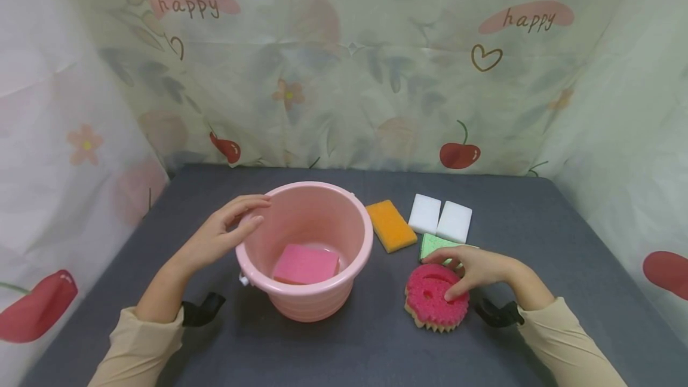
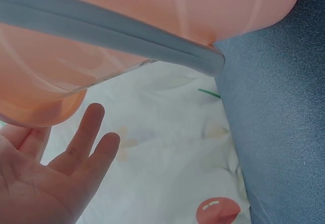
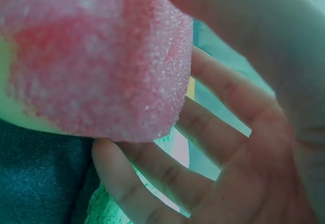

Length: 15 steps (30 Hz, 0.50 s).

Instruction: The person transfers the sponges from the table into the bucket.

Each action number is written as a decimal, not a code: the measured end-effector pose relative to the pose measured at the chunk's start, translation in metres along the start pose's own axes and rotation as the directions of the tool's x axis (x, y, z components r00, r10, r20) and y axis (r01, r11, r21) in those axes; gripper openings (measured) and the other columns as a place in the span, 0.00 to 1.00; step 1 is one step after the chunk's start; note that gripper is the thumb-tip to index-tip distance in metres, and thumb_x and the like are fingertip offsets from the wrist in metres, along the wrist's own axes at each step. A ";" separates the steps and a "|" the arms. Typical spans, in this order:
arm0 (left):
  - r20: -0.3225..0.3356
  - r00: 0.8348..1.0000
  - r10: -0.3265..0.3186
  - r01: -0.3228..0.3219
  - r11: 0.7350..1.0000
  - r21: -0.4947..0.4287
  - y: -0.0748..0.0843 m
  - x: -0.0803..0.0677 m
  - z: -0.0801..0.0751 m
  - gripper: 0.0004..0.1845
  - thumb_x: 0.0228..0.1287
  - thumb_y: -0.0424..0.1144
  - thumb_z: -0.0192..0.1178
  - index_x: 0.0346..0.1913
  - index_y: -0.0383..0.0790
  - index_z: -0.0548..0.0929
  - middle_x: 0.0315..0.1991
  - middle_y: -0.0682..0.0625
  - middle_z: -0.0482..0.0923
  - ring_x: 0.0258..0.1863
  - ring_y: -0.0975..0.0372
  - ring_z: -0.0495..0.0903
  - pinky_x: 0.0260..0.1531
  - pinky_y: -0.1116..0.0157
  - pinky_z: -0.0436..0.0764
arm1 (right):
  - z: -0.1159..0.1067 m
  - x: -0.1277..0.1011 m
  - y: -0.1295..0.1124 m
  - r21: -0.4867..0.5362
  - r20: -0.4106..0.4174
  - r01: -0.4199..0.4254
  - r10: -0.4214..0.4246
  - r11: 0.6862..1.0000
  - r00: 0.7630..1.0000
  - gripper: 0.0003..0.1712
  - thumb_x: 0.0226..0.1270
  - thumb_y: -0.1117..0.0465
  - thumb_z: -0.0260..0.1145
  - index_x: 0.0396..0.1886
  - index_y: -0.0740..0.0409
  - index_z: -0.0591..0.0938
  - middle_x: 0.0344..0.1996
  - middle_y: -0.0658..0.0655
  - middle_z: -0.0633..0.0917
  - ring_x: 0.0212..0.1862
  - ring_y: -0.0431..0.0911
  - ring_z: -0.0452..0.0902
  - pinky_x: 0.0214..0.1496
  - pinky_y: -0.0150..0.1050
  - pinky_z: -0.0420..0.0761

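Note:
A pink bucket stands on the dark table with a pink rectangular sponge lying inside it. My left hand rests at the bucket's left rim, fingers loosely extended; in the left wrist view some of its fingers pass behind the rim. A round pink sponge with a toothed edge, cut-out holes and a pale underside is to the right of the bucket. With thumb on its face and fingers at its far edge, my right hand grips this sponge. The right wrist view shows the sponge close up.
Behind the right hand lies a green sponge, partly covered. Two white sponge blocks sit side by side farther back. An orange sponge lies close to the bucket's right side. A patterned curtain surrounds the table.

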State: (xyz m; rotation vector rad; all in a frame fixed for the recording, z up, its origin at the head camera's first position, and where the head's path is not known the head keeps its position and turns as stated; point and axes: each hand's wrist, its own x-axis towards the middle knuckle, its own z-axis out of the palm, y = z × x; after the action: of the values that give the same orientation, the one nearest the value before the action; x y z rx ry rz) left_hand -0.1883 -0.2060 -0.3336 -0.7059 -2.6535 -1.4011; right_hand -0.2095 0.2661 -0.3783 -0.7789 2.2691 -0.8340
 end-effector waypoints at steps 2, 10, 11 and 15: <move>-0.002 1.000 -0.001 0.001 1.000 0.001 0.000 0.000 0.000 0.19 0.67 0.40 0.55 0.59 0.42 0.74 0.62 0.50 0.69 0.58 0.77 0.65 0.53 0.82 0.66 | 0.000 0.000 0.001 0.011 0.003 -0.007 0.007 1.000 1.000 0.34 0.52 0.56 0.72 0.59 0.56 0.71 0.55 0.63 0.75 0.48 0.50 0.74 0.40 0.33 0.80; -0.009 1.000 0.015 -0.015 1.000 0.009 -0.002 0.000 0.000 0.18 0.67 0.40 0.54 0.58 0.41 0.75 0.62 0.47 0.69 0.59 0.74 0.66 0.52 0.82 0.66 | 0.000 0.000 0.002 -0.031 -0.027 0.013 -0.014 0.999 1.000 0.31 0.51 0.55 0.73 0.56 0.54 0.74 0.52 0.60 0.77 0.46 0.49 0.75 0.40 0.33 0.80; -0.010 1.000 0.019 -0.019 1.000 0.007 -0.002 0.000 0.000 0.18 0.67 0.39 0.54 0.58 0.41 0.75 0.62 0.47 0.69 0.59 0.74 0.66 0.52 0.82 0.66 | 0.000 0.000 0.002 -0.041 -0.032 0.018 -0.020 0.999 0.999 0.31 0.51 0.55 0.73 0.56 0.54 0.74 0.52 0.60 0.77 0.45 0.49 0.75 0.40 0.33 0.80; -0.005 1.000 0.017 -0.017 1.000 0.003 -0.002 0.000 0.000 0.18 0.67 0.39 0.54 0.58 0.41 0.75 0.62 0.48 0.69 0.58 0.76 0.65 0.53 0.82 0.66 | 0.000 0.000 0.001 -0.071 -0.056 0.039 -0.043 0.997 0.997 0.31 0.51 0.54 0.72 0.55 0.55 0.75 0.50 0.60 0.79 0.44 0.47 0.76 0.40 0.32 0.80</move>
State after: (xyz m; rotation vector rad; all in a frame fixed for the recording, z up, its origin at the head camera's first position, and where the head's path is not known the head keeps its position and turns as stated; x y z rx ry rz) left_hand -0.1887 -0.2071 -0.3347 -0.7211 -2.6391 -1.3921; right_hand -0.2098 0.2669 -0.3786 -0.8454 2.3514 -0.8093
